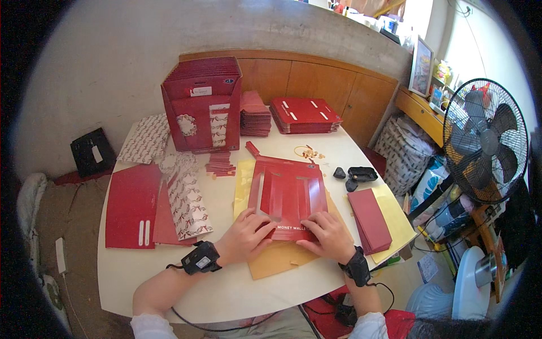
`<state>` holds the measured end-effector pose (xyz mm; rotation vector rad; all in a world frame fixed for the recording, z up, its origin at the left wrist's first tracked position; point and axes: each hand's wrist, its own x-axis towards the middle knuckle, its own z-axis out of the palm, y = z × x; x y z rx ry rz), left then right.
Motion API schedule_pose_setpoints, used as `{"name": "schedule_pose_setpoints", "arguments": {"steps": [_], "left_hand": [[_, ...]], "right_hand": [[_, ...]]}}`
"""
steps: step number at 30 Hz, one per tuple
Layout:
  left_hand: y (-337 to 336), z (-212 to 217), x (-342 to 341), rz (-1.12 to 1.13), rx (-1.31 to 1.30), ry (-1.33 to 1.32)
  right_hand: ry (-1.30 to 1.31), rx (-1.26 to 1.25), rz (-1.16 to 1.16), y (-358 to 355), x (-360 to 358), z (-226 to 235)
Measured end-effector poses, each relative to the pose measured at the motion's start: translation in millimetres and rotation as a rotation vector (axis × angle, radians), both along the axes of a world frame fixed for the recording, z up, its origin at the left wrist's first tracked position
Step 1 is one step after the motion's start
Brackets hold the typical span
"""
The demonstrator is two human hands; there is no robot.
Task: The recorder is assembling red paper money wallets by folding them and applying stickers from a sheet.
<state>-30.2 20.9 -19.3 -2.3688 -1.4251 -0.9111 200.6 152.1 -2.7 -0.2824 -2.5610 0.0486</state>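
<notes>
Head view: the red folder (289,181) lies on yellow sheets (276,264) on the white desk (231,299). The left hand (245,236) is at the folder's near left corner, the right hand (328,236) at its near right. On both, the fingers are curled over the near edge, touching it, with the thumbs close by; whether they are clamped on it or merely press down, I cannot tell.

Left of the folder lie a patterned sheet (189,203) and a red panel (131,206); beyond it are a display box (179,124), to the left, and a red stack (305,114), to the right. Red cards (368,217) lie to its right.

The step in hand looks like squaring or flattening the folder's near edge. The next move, I judge, calls for even pressure from both hands, so the thin board does not bow or slide on the sheets.
</notes>
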Motion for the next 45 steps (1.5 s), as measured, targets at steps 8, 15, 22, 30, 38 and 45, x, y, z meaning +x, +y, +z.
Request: {"name": "schedule_pose_setpoints", "arguments": {"steps": [8,15,22,30,38,45], "left_hand": [[-1,-5,8,-0.038,-0.148,-0.128],[-2,4,13,0.011,-0.212,-0.137],[-2,1,14,0.048,-0.196,-0.069],[-4,2,13,0.028,-0.190,-0.082],[-2,-7,12,0.069,-0.112,0.023],[-2,-5,12,0.107,-0.072,0.097]], "right_hand": [[-0.042,-0.022,0.061,-6,-4,3],[-0.061,-0.066,0.048,-6,-5,-1],[-0.061,-0.064,0.070,-6,-4,0],[-0.069,-0.085,0.080,-9,-3,3],[-0.063,-0.003,0.064,-9,-5,-1],[-0.054,0.009,0.058,-10,-5,0]]}}
